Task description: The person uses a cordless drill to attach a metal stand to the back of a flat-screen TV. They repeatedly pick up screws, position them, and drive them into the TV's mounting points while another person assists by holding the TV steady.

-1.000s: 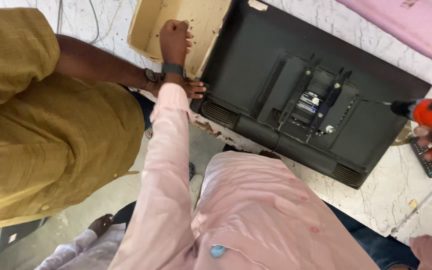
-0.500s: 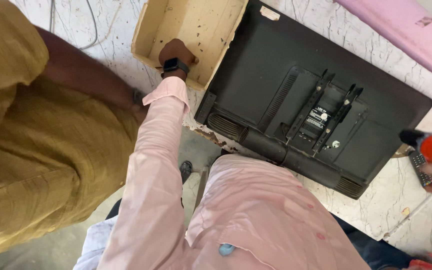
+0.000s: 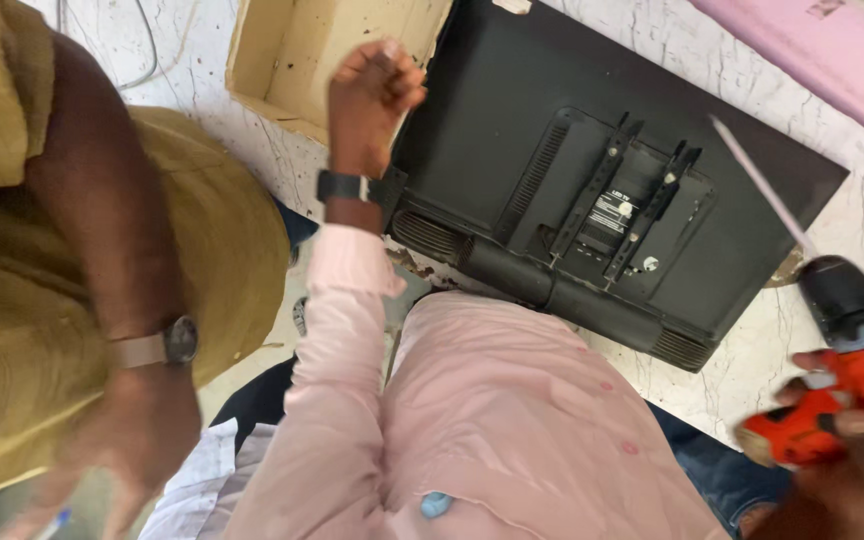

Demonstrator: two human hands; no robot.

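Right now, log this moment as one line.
left hand: raised, loosely closed, empty | right hand: holding orange drill | flat-screen TV: face down | co-worker's hand: blurred

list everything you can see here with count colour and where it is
television: 1, black, face down on the marble surface, back panel up
mounting brackets: 2, black, on the television's back
cardboard tray: 1, tan, top centre, left of the television
marble surface: 1, white, under everything
pink board: 1, top right
cable: 1, grey, top left
co-worker: 1, mustard shirt, wristwatch, left side
power drill: 1, orange and black, long bit, lower right
left hand: dark wristband, pink sleeve, raised by the television's left edge
right hand: gripping the power drill
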